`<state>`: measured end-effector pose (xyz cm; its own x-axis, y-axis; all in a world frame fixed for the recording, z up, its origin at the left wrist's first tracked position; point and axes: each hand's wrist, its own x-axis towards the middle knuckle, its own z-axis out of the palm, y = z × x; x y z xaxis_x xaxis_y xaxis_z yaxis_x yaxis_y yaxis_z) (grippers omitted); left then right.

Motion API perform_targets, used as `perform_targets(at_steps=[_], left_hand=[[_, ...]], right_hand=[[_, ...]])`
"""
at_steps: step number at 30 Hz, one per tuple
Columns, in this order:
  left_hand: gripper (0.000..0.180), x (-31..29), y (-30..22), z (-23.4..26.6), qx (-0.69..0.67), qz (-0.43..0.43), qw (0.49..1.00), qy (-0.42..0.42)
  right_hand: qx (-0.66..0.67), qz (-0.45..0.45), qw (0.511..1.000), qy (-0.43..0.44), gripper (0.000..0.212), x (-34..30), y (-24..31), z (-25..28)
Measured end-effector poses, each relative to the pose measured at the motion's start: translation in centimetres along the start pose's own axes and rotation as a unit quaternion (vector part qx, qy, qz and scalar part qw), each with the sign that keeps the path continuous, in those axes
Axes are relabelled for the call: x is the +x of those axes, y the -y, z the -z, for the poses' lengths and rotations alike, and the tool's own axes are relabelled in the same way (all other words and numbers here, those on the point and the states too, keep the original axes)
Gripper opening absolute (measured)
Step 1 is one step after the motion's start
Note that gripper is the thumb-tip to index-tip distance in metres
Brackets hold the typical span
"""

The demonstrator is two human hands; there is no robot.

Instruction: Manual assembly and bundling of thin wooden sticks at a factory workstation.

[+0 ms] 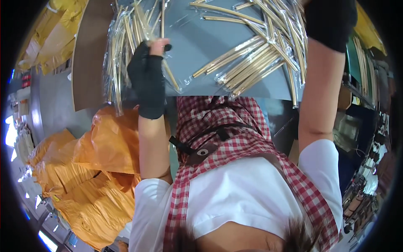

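Note:
My left hand [147, 71], in a black fingerless glove, is closed at the left side of the grey table. A clear-wrapped packet of chopsticks [144, 23] rises from its pinched fingers. Under and beside it lies a loose pile of wrapped chopsticks [119, 63]. My right hand [329, 21], gloved in black too, reaches to the far right edge of the table. The picture's top edge cuts off its fingers, so its grip is hidden. Nearest to it is a larger, crossed heap of wrapped chopsticks [260, 59].
The grey table [180, 46] has a brown border on its left. Orange plastic sacks [100, 176] stand on the floor at my left, and yellow sacks [54, 38] lie farther off. More long thin sticks [362, 63] rest on a green surface at the right.

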<state>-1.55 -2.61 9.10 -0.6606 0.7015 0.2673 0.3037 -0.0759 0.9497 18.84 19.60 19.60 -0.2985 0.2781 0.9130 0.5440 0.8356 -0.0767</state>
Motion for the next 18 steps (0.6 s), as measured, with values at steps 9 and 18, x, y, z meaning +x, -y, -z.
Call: perform_targets(at_steps=[9,18], left_hand=[[0.037,-1.1,1.3,3.9,-0.043,0.070,0.993,-0.084],[0.025,-3.7,5.2,-3.9,0.116,0.061,0.969,0.210]], right_hand=[[0.133,-0.037,0.870,0.473,0.027,-16.2,4.2,-3.2],[0.105,-0.002,0.843,0.527,0.031,-16.8,5.2,-3.1]])
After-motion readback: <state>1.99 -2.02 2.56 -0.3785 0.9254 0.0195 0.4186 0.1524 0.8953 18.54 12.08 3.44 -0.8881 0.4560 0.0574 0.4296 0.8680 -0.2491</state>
